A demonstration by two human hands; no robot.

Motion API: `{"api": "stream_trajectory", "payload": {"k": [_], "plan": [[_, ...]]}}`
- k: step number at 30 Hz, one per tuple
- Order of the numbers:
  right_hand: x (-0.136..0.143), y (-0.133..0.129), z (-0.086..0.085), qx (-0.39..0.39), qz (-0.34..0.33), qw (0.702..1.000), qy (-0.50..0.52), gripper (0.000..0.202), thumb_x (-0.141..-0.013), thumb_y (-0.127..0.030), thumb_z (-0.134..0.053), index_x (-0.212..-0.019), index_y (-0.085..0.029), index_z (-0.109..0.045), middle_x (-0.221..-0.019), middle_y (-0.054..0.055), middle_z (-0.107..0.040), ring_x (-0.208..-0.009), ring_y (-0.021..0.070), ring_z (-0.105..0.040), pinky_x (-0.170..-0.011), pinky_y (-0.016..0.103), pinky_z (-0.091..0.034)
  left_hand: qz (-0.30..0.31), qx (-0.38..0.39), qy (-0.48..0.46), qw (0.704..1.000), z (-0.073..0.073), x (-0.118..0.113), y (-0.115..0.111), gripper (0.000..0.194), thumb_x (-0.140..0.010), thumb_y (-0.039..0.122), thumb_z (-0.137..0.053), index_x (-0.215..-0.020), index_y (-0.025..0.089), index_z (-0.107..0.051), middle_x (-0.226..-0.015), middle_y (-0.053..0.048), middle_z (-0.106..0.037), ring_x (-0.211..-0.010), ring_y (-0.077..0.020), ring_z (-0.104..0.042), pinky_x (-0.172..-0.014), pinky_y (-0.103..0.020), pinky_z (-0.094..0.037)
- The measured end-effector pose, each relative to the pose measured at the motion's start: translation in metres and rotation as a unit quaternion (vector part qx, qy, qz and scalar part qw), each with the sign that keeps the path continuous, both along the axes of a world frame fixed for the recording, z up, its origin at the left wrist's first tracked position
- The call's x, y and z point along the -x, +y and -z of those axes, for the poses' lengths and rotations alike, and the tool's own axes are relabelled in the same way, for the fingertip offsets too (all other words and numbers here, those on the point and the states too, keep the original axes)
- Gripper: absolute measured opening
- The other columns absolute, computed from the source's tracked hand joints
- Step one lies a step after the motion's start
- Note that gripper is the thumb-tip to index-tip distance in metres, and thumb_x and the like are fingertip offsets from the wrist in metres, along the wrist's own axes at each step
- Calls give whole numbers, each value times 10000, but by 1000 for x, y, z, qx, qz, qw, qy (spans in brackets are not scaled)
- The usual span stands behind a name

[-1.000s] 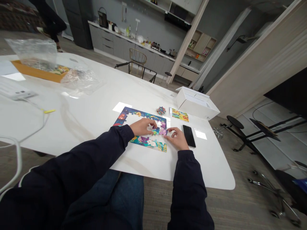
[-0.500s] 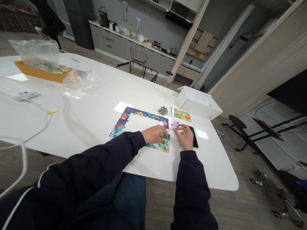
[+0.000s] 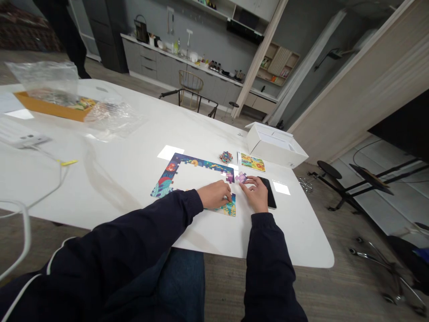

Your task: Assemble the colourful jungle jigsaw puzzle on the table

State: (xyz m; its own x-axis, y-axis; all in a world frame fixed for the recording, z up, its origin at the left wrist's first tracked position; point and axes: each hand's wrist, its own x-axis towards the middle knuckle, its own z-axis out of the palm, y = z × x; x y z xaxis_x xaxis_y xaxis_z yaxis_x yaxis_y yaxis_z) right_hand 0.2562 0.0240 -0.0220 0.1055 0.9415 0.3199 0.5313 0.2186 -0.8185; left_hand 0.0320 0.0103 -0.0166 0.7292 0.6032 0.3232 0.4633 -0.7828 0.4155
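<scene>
A colourful jigsaw border (image 3: 201, 164) lies on the white table (image 3: 134, 156), its middle bare and a gap in its right side. My left hand (image 3: 215, 195) rests over the lower right part of the border, fingers pinched together; whatever is under the fingertips is hidden. To the right, my right hand (image 3: 256, 192) pinches a purple puzzle piece (image 3: 241, 177) just beside the border's upper right corner. Behind the border sits a small pile of pieces (image 3: 226, 156), with a picture card (image 3: 253, 162) next to it.
A black phone (image 3: 270, 192) lies beside my right hand. At the back right stands an open white box (image 3: 273, 145). An orange tray (image 3: 50, 107), clear plastic packaging (image 3: 114, 118) and a white cabled device (image 3: 20, 134) are at left. A person (image 3: 67, 36) stands beyond.
My left hand has shifted slightly down toward the border's lower right corner. My right hand still has the purple piece, now turned a little. The camera view has shifted slightly.
</scene>
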Motion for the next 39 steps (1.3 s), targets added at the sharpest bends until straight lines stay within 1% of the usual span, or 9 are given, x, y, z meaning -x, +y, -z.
{"api": "stream_trajectory", "payload": {"k": [14, 19, 21, 23, 25, 27, 31, 34, 39], "plan": [[2, 0, 2, 31, -22, 999, 35, 528, -694, -468, -852, -1087, -185, -641, -939, 71, -734, -526, 107, -564, -525, 260, -467, 20, -32, 51, 998, -4, 4, -8, 207, -915, 229, -657, -1036, 237, -825, -1179, -121, -715, -1081, -276, -647, -1001, -380, -476], [9, -1, -2, 48, -23, 992, 117, 498, -648, -454, -888, -963, -202, -596, -804, 27, -710, -506, 110, -560, -484, 247, -452, -21, 40, -61, 997, -5, 5, -7, 202, -856, 210, -713, -1054, 189, -746, -1165, -125, -691, -1097, -286, -641, -1025, -415, -491], [16, -2, -5, 63, -34, 983, 168, 494, -639, -469, -898, -886, -215, -554, -691, 3, -688, -472, 113, -547, -440, 229, -398, -94, 109, -175, 974, -5, 2, -3, 283, -843, 228, -731, -1114, 189, -658, -1088, -98, -694, -1002, -247, -664, -941, -403, -540], [23, -4, -9, 84, -60, 973, 207, 505, -641, -489, -902, -842, -227, -520, -586, -15, -658, -441, 118, -532, -403, 211, -325, -153, 203, -294, 921, -5, -3, 2, 365, -833, 266, -754, -1144, 199, -576, -1000, -64, -697, -864, -201, -681, -807, -362, -577], [30, -7, -13, 104, -95, 963, 232, 517, -639, -505, -904, -815, -235, -499, -522, -26, -631, -421, 126, -527, -380, 203, -274, -165, 283, -382, 864, -6, -7, 7, 385, -823, 273, -768, -1128, 197, -546, -921, -39, -695, -760, -169, -685, -722, -324, -583], [34, -10, -16, 123, -123, 955, 240, 516, -647, -523, -895, -799, -238, -493, -500, -29, -621, -402, 132, -530, -364, 204, -262, -156, 311, -426, 835, -6, -8, 11, 320, -821, 242, -759, -1076, 180, -576, -850, -25, -686, -718, -158, -687, -705, -310, -586], [35, -13, -19, 131, -137, 953, 236, 428, -726, -541, -831, -902, -211, -622, -558, -12, -651, -436, 148, -573, -358, 215, -295, -137, 259, -392, 872, -9, -4, 14, 166, -864, 227, -689, -1018, 167, -710, -840, -39, -705, -764, -165, -684, -733, -298, -577], [32, -11, -17, 127, -137, 956, 226, 400, -697, -486, -857, -894, -172, -709, -615, 17, -674, -473, 134, -568, -368, 217, -297, -126, 227, -368, 893, -12, -1, 11, 259, -893, 229, -649, -1137, 182, -721, -956, -55, -723, -785, -157, -674, -742, -295, -578], [21, -3, -8, 88, -2, 950, 299, 364, -623, -430, -889, -790, -167, -703, -650, 31, -682, -487, 108, -537, -368, 207, -257, -218, 130, -362, 897, -10, 6, 11, 455, -838, 176, -685, -1285, 211, -606, -1142, -67, -667, -830, -148, -641, -751, -294, -586]]}}
